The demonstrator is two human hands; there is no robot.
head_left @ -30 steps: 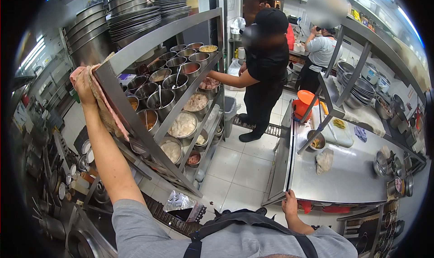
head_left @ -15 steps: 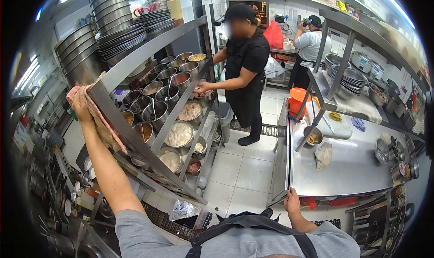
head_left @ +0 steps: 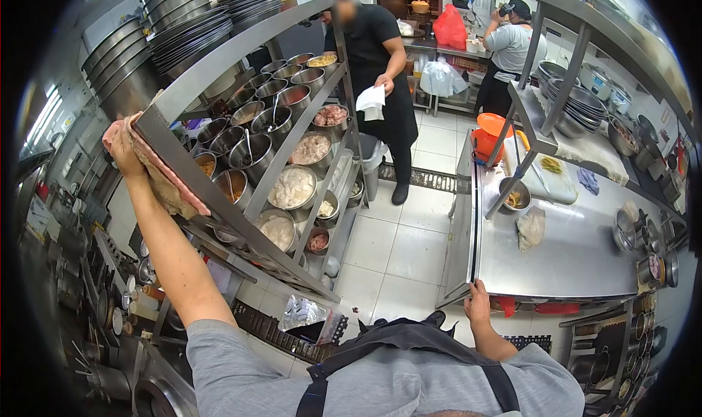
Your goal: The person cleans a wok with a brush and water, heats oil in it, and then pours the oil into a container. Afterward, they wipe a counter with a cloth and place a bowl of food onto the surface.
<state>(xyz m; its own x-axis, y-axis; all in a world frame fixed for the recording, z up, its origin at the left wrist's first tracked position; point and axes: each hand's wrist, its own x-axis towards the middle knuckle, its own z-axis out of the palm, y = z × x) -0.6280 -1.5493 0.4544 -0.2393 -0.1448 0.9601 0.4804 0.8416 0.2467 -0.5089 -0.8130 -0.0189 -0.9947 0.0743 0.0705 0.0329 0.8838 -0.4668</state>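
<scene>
My left hand (head_left: pixel 126 156) is stretched out to the rack's near corner, its fingers curled over a pink and tan towel (head_left: pixel 164 174) that hangs along the steel rack (head_left: pixel 179 150). Part of those fingers is hidden by the cloth. Low on the right, my right hand (head_left: pixel 478 305) grips the front corner of a steel worktable (head_left: pixel 556 271). On the rack beside my left arm stand several metal pots, among them one with pale white food (head_left: pixel 292 188) and one with pink meat (head_left: pixel 331 116).
Across the rack stands a co-worker in black (head_left: pixel 373 59), holding a white cloth (head_left: pixel 371 103). Another person (head_left: pixel 515 44) is at the back. The worktable carries a bowl (head_left: pixel 516 195), a cutting board (head_left: pixel 552 179) and a clear bag (head_left: pixel 531 228). A foil tray (head_left: pixel 303 313) lies low beside the rack.
The co-worker in black has straightened up and drawn a hand back from the rack, now with a white cloth in it. My view has shifted slightly; both my hands keep their places.
</scene>
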